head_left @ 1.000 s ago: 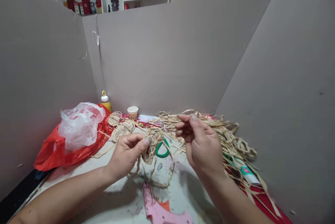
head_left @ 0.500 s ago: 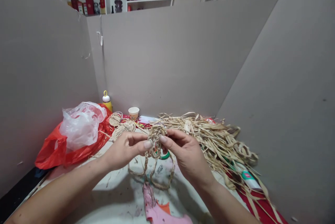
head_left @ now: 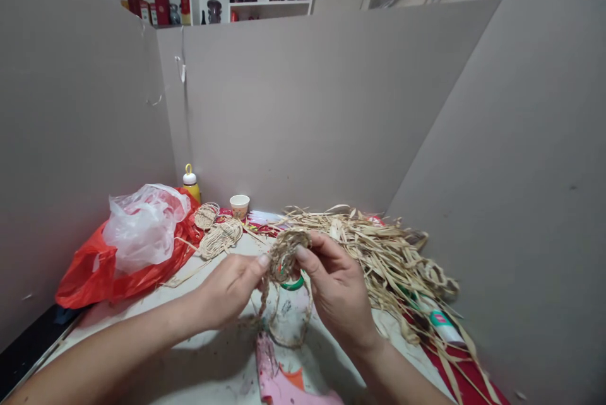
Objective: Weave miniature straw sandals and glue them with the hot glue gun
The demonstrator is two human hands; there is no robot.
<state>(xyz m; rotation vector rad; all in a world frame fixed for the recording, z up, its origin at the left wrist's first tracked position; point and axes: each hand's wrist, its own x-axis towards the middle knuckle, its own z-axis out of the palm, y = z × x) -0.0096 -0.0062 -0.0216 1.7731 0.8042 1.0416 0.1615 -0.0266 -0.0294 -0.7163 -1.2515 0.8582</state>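
A coil of braided straw (head_left: 284,252) is held up over the table between my two hands. My right hand (head_left: 338,288) pinches its right edge between thumb and fingers. At the coil's lower left, my left hand (head_left: 231,285) is closed with thumb and forefinger on the braid where it leaves the coil. From there the loose braid (head_left: 296,346) hangs in a loop towards the tabletop. A pink glue gun (head_left: 279,373) with an orange trigger lies below, nozzle pointing away from me. Behind the coil, a green ring-shaped thing (head_left: 293,285) is partly hidden.
A big heap of dry straw strips (head_left: 374,247) covers the right rear. Woven straw pieces (head_left: 221,238), a paper cup (head_left: 240,205), white sticks (head_left: 265,218) and a yellow bottle (head_left: 190,185) stand or lie behind. Red and white plastic bags (head_left: 142,228) fill the left. Grey partitions (head_left: 293,108) enclose the table.
The coil has turned in my fingers and shows more of its flat side. My left hand has shifted slightly down, and the hanging loop on the left has drawn in.
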